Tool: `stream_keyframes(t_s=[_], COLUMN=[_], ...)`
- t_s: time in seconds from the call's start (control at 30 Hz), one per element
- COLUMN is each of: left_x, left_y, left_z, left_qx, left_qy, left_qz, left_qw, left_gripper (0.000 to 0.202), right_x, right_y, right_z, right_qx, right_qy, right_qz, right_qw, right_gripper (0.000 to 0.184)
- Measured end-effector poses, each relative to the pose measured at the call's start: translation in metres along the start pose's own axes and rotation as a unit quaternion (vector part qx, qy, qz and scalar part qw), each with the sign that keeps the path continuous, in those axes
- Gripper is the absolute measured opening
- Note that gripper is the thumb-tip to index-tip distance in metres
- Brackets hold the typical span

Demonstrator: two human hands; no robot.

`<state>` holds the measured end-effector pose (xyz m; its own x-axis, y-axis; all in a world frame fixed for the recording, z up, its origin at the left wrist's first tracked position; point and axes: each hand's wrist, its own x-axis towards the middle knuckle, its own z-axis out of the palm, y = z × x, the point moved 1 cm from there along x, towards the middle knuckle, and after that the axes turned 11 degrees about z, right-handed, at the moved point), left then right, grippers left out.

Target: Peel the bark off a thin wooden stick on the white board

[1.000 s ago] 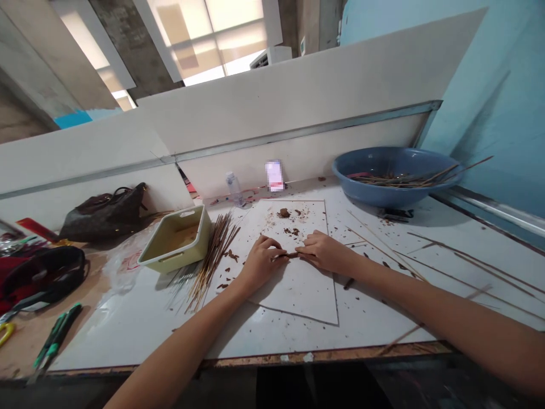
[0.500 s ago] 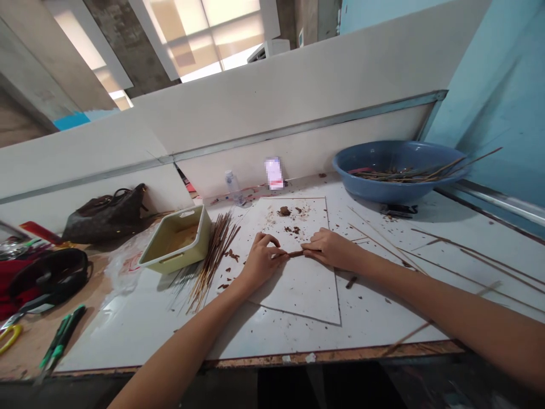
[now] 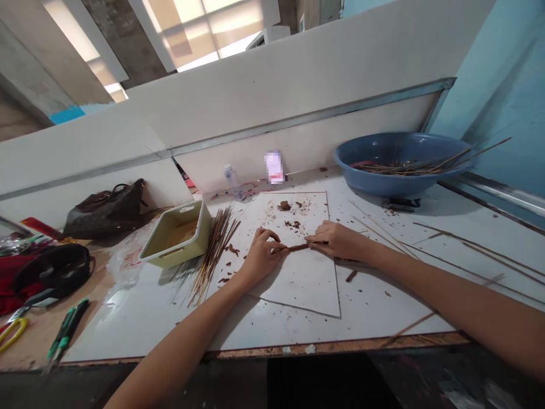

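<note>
A thin brown roll of clay-like material runs between my two hands, low over a white board. My left hand pinches its left end between thumb and fingertips. On the other end, the fingers of my right hand are closed around it, hiding that part. Beyond the hands, a small brown lump and loose crumbs lie on the board. A bundle of thin brown sticks rests to the left.
A pale green tub stands left of the sticks, near a brown handbag. A clear bottle is at the back. The blue basin at back right holds sticks. Long thin sticks lie on the right.
The view has shifted slightly. Both hands keep hold of the brown roll in nearly the same place, with slightly more of it showing between them.
</note>
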<state>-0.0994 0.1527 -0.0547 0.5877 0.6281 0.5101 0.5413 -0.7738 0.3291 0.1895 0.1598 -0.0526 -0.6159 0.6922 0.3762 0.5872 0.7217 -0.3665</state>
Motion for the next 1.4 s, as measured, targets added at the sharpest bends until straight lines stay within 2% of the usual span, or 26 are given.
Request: stream_keyframes(t_s=[0.1, 0.3, 0.47, 0.63, 0.8, 0.93, 1.03, 1.17, 1.4], left_x=[-0.001, -0.001, -0.002, -0.002, -0.002, -0.003, -0.003, -0.004, -0.005], left_y=[0.000, 0.001, 0.002, 0.002, 0.004, 0.003, 0.002, 0.002, 0.002], left_z=[0.001, 0.001, 0.000, 0.000, -0.003, -0.002, -0.001, 0.000, 0.001], left_qx=[0.001, -0.012, -0.018, -0.019, -0.021, -0.021, -0.015, 0.001, 0.001], left_qy=[0.001, 0.006, 0.010, 0.005, -0.005, -0.003, 0.002, -0.001, 0.020], left_qz=[0.000, 0.000, 0.007, 0.000, -0.008, -0.008, -0.005, -0.002, 0.027], left_qw=[1.000, 1.000, 1.000, 1.000, 1.000, 1.000, 1.000, 1.000, 0.999], left_gripper=[0.008, 0.009, 0.012, 0.011, 0.012, 0.012, 0.010, 0.010, 0.023], right_x=[-0.001, -0.001, -0.001, -0.001, 0.001, 0.002, 0.001, 0.001, 0.001], right_y=[0.003, 0.005, 0.002, -0.002, -0.004, -0.004, -0.003, -0.002, -0.002], right_z=[-0.006, -0.001, -0.001, 0.004, 0.009, 0.007, 0.003, 0.001, 0.002], right_qx=[0.019, 0.068, 0.071, 0.068, 0.068, 0.036, -0.001, -0.022, -0.015], right_qy=[0.003, 0.004, 0.000, 0.033, 0.027, 0.014, 0.001, 0.014, 0.006], right_qz=[0.008, 0.031, 0.051, 0.049, 0.053, 0.034, -0.007, -0.050, -0.039], right_qw=[1.000, 0.997, 0.996, 0.996, 0.996, 0.999, 1.000, 0.998, 0.999], right_gripper=[0.028, 0.028, 0.027, 0.024, 0.024, 0.026, 0.029, 0.031, 0.032])
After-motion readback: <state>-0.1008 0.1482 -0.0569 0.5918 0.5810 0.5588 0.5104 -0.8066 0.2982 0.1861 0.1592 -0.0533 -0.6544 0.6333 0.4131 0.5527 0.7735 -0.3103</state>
